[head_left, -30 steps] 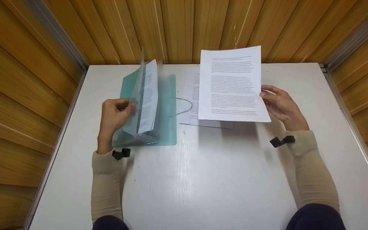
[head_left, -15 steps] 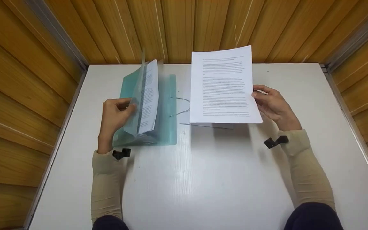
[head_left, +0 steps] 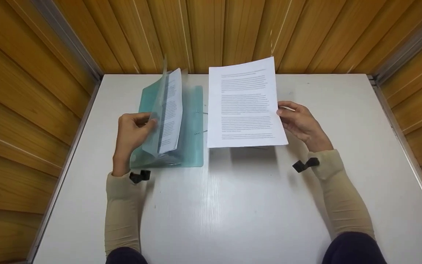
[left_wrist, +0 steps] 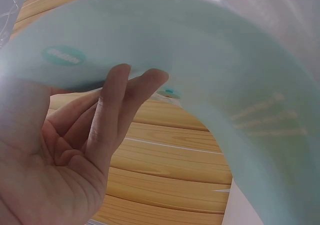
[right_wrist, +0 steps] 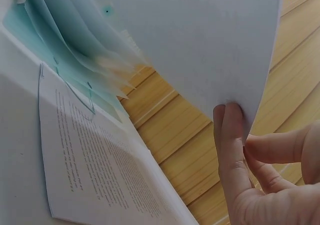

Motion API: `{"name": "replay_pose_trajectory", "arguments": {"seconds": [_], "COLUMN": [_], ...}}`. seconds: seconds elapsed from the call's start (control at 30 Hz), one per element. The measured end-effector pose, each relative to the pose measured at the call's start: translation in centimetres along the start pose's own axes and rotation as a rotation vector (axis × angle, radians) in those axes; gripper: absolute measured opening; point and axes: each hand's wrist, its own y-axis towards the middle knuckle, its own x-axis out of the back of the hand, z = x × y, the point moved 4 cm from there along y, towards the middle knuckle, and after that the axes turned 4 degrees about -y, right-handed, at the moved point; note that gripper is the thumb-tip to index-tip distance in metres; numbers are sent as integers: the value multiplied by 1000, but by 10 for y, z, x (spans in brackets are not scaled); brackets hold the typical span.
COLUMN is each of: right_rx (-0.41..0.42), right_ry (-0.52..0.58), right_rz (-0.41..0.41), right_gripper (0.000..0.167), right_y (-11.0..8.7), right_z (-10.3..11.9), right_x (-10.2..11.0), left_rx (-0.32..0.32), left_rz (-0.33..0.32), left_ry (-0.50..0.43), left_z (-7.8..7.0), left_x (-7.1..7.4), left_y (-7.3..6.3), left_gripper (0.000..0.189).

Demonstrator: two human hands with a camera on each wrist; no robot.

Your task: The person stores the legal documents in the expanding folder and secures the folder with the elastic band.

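Observation:
On the left of the table lies a teal translucent folder (head_left: 195, 146), its cover raised and printed pages (head_left: 172, 110) standing inside it. My left hand (head_left: 134, 128) pinches the edge of the raised translucent cover, which bends in a curve above the fingers in the left wrist view. To the right, my right hand (head_left: 300, 121) pinches the right edge of a printed paper (head_left: 245, 106) between thumb and fingers, holding it above the table. Under it another printed paper (right_wrist: 95, 155) lies on the table, mostly hidden in the head view.
A thin cord loop (right_wrist: 75, 95) sticks out from the folder's right edge over the lying paper. The white table (head_left: 211, 205) reaches up to wood-patterned walls (head_left: 207, 36) at the back and sides. Both sleeves carry small black mounts.
My right hand has carried the printed paper leftward, close to the folder, so that it now covers most of the cord and the lying paper. My left hand stays about where it was.

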Motion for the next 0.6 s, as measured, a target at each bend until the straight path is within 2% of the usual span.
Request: {"name": "replay_pose_trajectory", "arguments": {"seconds": [0.6], "right_rx": [-8], "right_ry": [-58], "right_rz": [14], "right_gripper": [36], "right_y": [11], "right_z": [-16], "right_x": [-25], "left_rx": [-35], "left_rz": [14], "left_ry": [-9], "left_z": [-2], "left_x": [-2], "left_y": [3], "left_gripper": [20]}}
